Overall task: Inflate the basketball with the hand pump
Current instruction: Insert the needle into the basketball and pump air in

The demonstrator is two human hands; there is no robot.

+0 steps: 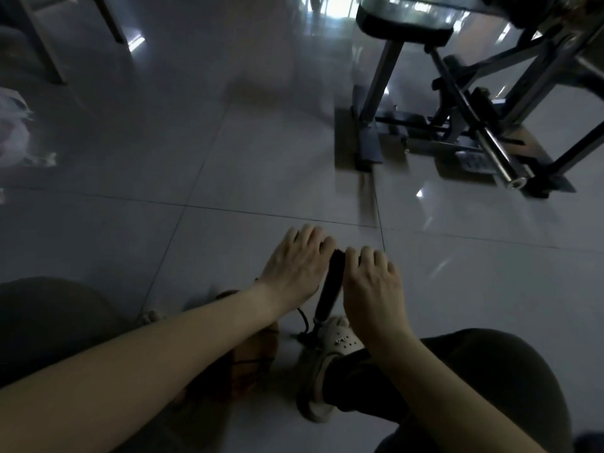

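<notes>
A black hand pump (pixel 330 289) stands upright on the tiled floor, its base by my white shoe (pixel 330 344). My left hand (pixel 294 269) and my right hand (pixel 371 282) both grip the pump's handle at the top, fingers curled over it from either side. A thin black hose (pixel 303 318) runs from the pump's foot toward the orange-brown basketball (pixel 251 354), which lies on the floor under my left forearm and is mostly hidden by it.
A metal exercise machine (pixel 457 125) with a padded seat stands at the back right. A chair leg (pixel 42 44) and a white plastic bag (pixel 13 125) are at the left. My dark-trousered knees fill both lower corners.
</notes>
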